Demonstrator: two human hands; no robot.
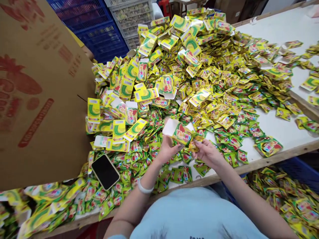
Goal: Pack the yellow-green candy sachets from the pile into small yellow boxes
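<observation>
My left hand (167,150) is wrapped round a small printed candy box (181,132), its white flap folded out toward the left. At the box's right end, my right hand (207,153) pinches yellow candy packets (194,142) between thumb and fingers. The packets touch the box's end; whether they are partly inside it I cannot tell. Under and around both hands lie loose green candy packets (177,175) on the white table (246,144). Beyond them spreads a heap of yellow packets (219,73), mixed with yellow boxes (126,88) on its left.
A tall brown carton (50,109) stands close on the left. A phone (106,172) lies on the packets beside it. Blue crates (99,36) and white crates (133,20) are stacked behind. At the lower right, a blue bin (302,172) holds more packets below the wooden table edge (279,157).
</observation>
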